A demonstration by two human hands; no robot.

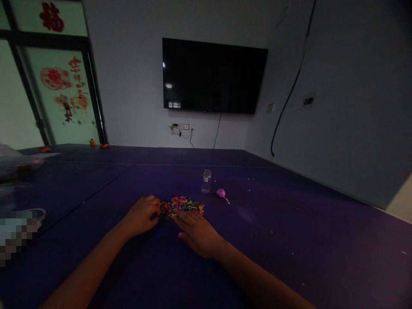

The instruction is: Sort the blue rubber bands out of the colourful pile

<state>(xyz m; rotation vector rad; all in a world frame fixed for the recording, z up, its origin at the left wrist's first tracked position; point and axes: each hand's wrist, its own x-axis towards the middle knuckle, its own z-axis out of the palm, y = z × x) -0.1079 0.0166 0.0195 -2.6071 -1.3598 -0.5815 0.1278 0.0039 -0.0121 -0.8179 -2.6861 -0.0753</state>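
A heap of small, many-coloured bands (182, 204) lies on the dark purple surface (225, 266) in front of me. At the heap's left edge is my left hand (145, 214), its fingers curled inward and the tips hidden; what they pinch, if anything, does not show. My right hand (199, 234) rests over the near right side of the heap, palm down with fingers stretched out over the bands. Just behind the heap stands a small clear bottle (206, 182) with a pale label. A pink cup-shaped piece with a thin tail (221, 193) lies to the bottle's right.
At the far left sit a clear plastic bag (16, 165) and a pixelated block with a white cable (40, 211). Small orange objects (92, 142) are near the glass door. White specks dot the right side. A television (214, 77) hangs on the far wall; a black cable (291, 90) dangles at right.
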